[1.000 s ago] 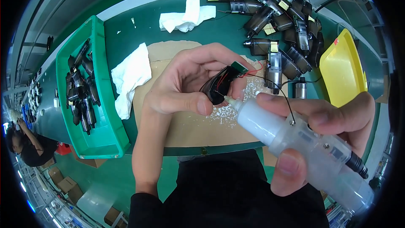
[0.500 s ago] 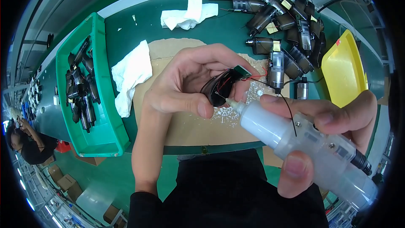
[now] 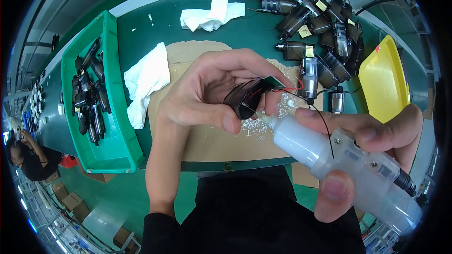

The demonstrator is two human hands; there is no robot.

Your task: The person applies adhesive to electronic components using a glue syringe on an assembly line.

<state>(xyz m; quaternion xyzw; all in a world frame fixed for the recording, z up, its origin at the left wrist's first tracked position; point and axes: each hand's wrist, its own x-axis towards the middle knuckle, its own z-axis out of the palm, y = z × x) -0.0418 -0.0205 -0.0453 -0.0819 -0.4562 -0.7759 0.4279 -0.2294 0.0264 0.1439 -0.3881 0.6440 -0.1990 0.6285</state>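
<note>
- Head view: the left hand (image 3: 207,99) pinches a small curved black housing (image 3: 245,101) between thumb and fingers (image 3: 228,123), held up over the brown cardboard sheet (image 3: 212,136) on the green bench (image 3: 141,33).
- The right hand (image 3: 362,146) is wrapped shut around a translucent white glue dispenser (image 3: 339,160); its long axis runs from lower right up to the left, and its thin nozzle tip (image 3: 263,117) sits just at the housing's lower edge, to the right of the left thumb.
- Fine red and black wires and a little green circuit board (image 3: 275,82) trail from the housing's right end.
- Materials: the housing is glossy hard plastic, the dispenser smooth and cloudy with small screws.
- Around: a green bin (image 3: 120,146) of dark parts at left, white cloths (image 3: 146,80), a heap of dark cylindrical motors (image 3: 320,23), and a yellow tray (image 3: 383,84).
</note>
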